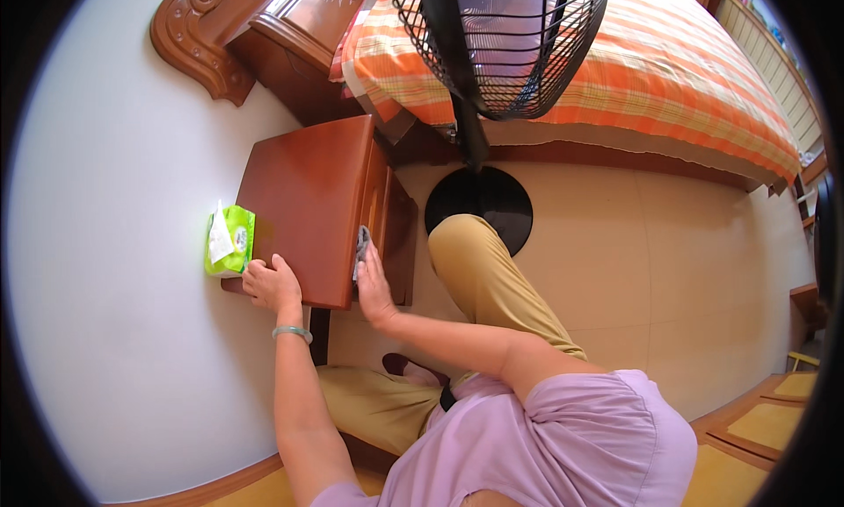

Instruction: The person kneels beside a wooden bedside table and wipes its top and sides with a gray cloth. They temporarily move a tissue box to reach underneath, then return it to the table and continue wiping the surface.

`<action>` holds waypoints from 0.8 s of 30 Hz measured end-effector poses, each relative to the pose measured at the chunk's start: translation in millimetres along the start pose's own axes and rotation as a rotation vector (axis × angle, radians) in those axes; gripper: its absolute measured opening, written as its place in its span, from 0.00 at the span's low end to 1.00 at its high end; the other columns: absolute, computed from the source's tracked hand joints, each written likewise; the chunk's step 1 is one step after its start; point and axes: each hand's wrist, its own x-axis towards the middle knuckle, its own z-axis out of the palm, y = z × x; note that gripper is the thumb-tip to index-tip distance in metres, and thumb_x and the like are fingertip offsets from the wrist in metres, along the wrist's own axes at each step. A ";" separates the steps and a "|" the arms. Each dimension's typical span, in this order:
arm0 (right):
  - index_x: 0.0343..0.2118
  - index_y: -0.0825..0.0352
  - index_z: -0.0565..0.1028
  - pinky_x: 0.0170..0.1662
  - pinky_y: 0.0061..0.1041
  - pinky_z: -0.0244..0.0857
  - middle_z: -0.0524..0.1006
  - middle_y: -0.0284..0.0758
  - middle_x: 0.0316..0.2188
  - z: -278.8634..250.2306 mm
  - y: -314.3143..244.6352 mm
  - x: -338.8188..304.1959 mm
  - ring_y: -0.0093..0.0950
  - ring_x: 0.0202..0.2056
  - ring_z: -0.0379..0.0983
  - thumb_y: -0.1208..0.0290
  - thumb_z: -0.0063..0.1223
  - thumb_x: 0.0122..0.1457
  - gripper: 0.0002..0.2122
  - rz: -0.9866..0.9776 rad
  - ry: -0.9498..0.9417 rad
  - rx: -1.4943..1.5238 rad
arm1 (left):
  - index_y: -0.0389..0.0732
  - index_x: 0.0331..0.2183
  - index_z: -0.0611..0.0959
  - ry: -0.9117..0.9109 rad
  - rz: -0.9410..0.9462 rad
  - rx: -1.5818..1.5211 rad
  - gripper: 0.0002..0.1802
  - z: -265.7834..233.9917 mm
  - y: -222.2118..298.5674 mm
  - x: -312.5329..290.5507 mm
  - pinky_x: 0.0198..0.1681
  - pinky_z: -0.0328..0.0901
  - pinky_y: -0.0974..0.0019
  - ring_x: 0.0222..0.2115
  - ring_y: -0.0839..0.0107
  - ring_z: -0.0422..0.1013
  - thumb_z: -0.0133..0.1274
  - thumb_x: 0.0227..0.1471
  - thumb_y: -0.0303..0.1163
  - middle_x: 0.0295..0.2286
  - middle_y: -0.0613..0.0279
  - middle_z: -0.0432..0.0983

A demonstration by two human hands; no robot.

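A reddish-brown wooden nightstand [303, 208] stands in front of me on the left. Flat against its front side, my right hand [375, 287] presses a grey cloth [362, 242] with its fingers stretched upward; part of the cloth is hidden under them. My left hand [271, 283] rests at the near left corner of the top, fingers bent and thumb apart, a bracelet on its wrist. Right beside those fingers is a green tissue pack [230, 241], a white tissue sticking out. Whether the fingertips touch the pack I cannot tell.
A black fan [510, 50] on a round base [492, 210] stands beyond my raised knee. Behind it is a bed with an orange checked cover [659, 85] and a carved wooden headboard [198, 24]. A white wall [132, 243] runs along the left, and the floor [598, 243] is tiled beige.
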 end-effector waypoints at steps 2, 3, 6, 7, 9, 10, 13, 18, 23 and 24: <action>0.68 0.71 0.49 0.71 0.33 0.33 0.49 0.44 0.69 9.8 2.9 -0.7 0.37 0.70 0.40 0.60 0.30 0.69 0.28 0.080 0.016 -0.095 | 0.43 0.39 0.74 0.013 0.006 -0.001 0.19 0.3 -1.1 0.5 0.53 0.58 0.43 0.55 0.55 0.59 0.51 0.54 0.46 0.47 0.57 0.67; 0.68 0.71 0.49 0.71 0.33 0.33 0.49 0.44 0.69 11.9 5.0 5.9 0.37 0.70 0.40 0.60 0.30 0.69 0.28 0.082 0.017 -0.088 | 0.43 0.39 0.74 0.021 0.011 -0.004 0.18 -0.1 -1.9 2.4 0.52 0.58 0.43 0.55 0.55 0.59 0.51 0.54 0.46 0.47 0.57 0.67; 0.67 0.71 0.51 0.71 0.33 0.34 0.50 0.44 0.69 11.1 15.9 26.5 0.40 0.70 0.41 0.60 0.30 0.69 0.28 0.103 0.040 -0.067 | 0.43 0.39 0.74 0.029 0.017 -0.002 0.18 2.4 -4.7 -0.3 0.52 0.59 0.44 0.54 0.55 0.60 0.52 0.54 0.46 0.47 0.57 0.67; 0.67 0.71 0.52 0.70 0.33 0.35 0.50 0.45 0.69 8.7 20.0 36.5 0.41 0.70 0.41 0.60 0.30 0.69 0.28 0.082 0.038 -0.100 | 0.43 0.39 0.74 0.034 0.020 0.004 0.18 4.2 -4.3 -0.3 0.51 0.60 0.44 0.54 0.55 0.60 0.52 0.54 0.46 0.47 0.57 0.68; 0.66 0.72 0.53 0.70 0.34 0.35 0.52 0.45 0.68 2.2 31.0 60.0 0.42 0.69 0.42 0.60 0.30 0.69 0.27 0.034 0.039 -0.156 | 0.43 0.38 0.74 0.033 0.027 0.016 0.18 2.5 -1.9 1.4 0.51 0.60 0.45 0.53 0.55 0.60 0.52 0.54 0.46 0.46 0.56 0.68; 0.66 0.71 0.55 0.70 0.34 0.36 0.53 0.46 0.68 -0.3 35.1 70.7 0.43 0.69 0.44 0.60 0.30 0.68 0.27 0.012 0.053 -0.172 | 0.43 0.38 0.74 0.025 0.027 0.023 0.18 2.1 -1.4 1.8 0.51 0.60 0.45 0.53 0.55 0.60 0.52 0.54 0.46 0.46 0.56 0.68; 0.65 0.68 0.57 0.68 0.35 0.44 0.57 0.44 0.66 -9.3 41.0 109.2 0.44 0.67 0.49 0.66 0.35 0.66 0.25 -0.053 0.069 -0.106 | 0.42 0.39 0.73 0.019 0.042 0.018 0.18 1.2 1.4 0.3 0.52 0.60 0.46 0.54 0.55 0.60 0.52 0.54 0.46 0.47 0.56 0.68; 0.64 0.61 0.61 0.59 0.31 0.59 0.71 0.43 0.57 -10.2 17.9 123.1 0.38 0.57 0.68 0.70 0.39 0.65 0.23 -0.001 0.142 -0.062 | 0.42 0.38 0.73 0.019 0.044 -0.009 0.18 -4.5 -3.1 -0.7 0.52 0.59 0.46 0.55 0.54 0.59 0.52 0.54 0.45 0.46 0.56 0.68; 0.64 0.60 0.61 0.59 0.36 0.59 0.70 0.45 0.57 -13.5 12.6 130.6 0.45 0.57 0.66 0.68 0.38 0.65 0.23 0.067 0.128 -0.069 | 0.41 0.38 0.72 0.005 0.043 0.024 0.18 -2.1 2.6 0.1 0.52 0.59 0.46 0.55 0.54 0.57 0.52 0.54 0.45 0.46 0.56 0.68; 0.63 0.61 0.62 0.59 0.36 0.59 0.69 0.45 0.58 -13.2 13.8 119.4 0.45 0.58 0.65 0.68 0.39 0.65 0.23 0.069 0.127 -0.121 | 0.41 0.38 0.72 -0.016 0.031 0.025 0.18 -3.7 1.7 -1.2 0.52 0.58 0.45 0.55 0.54 0.58 0.52 0.54 0.45 0.46 0.57 0.68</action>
